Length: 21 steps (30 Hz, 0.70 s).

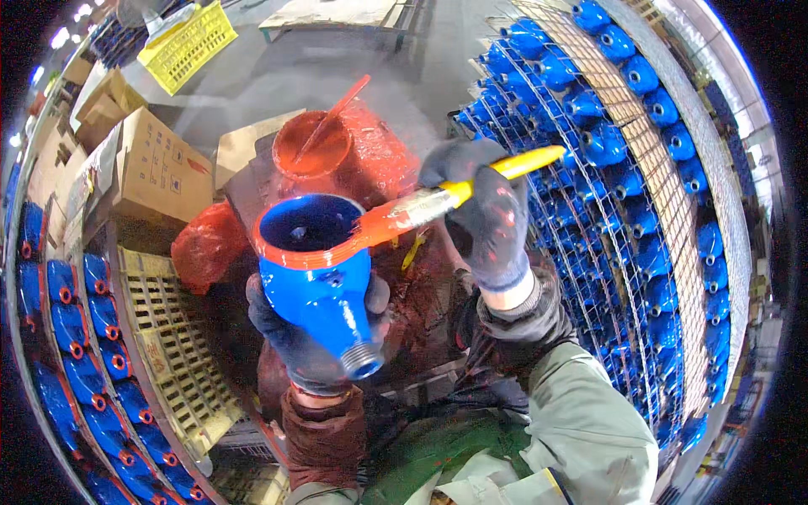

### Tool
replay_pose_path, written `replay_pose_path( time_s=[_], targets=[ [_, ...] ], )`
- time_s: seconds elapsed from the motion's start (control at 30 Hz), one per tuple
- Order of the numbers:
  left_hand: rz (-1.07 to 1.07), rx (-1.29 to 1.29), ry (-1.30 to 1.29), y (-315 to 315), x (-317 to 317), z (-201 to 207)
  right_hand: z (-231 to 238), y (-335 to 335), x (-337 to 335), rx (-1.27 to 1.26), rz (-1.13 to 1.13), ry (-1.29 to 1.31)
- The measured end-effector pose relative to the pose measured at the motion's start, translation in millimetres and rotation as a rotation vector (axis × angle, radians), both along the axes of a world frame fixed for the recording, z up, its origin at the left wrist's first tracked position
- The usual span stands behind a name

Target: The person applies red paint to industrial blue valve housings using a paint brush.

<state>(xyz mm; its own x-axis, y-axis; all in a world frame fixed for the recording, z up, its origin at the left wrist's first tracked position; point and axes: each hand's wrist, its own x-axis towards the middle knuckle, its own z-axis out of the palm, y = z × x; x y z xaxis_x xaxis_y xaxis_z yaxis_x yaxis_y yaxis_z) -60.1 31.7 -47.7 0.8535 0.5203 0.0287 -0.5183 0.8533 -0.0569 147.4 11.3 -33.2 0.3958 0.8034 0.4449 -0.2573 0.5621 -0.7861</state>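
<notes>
My left hand (316,358), in a dark glove, holds up a glossy blue metal casting (316,299) from below. The casting has a wide round mouth tipped upward, a red-painted rim and a threaded spout pointing toward me. In my gloved right hand (488,215) is a paintbrush (438,202) with a yellow handle, gripped near its metal band. Its red, paint-laden bristles touch the right side of the rim. Red smears mark the right glove. Just beyond the casting stands a red paint bucket (313,145) with a red-coated stick (337,109) leaning in it.
Red-smeared plastic sheeting (379,151) surrounds the bucket. Rows of blue castings (602,143) sit on wire mesh racks to the right; red-rimmed ones (93,379) line the left. Cardboard boxes (160,168), a cream plastic crate (172,353) and a yellow crate (187,49) stand left.
</notes>
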Motion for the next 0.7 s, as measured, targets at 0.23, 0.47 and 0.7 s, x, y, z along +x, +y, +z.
replay_pose_path(
  time_s=[0.23,0.47,0.7],
  targets=[
    [-0.288,0.057,-0.158,-3.7,6.4,-25.9,-34.7,21.5,24.2,-0.032,0.338,0.214],
    [-0.233,-0.130,0.141,-51.0,21.2,-9.3,-49.4,30.7,32.0,0.017,0.628,0.605],
    [-0.265,-0.054,0.178,-58.8,29.3,1.7,-39.6,32.3,21.5,0.100,0.976,0.703]
  ],
)
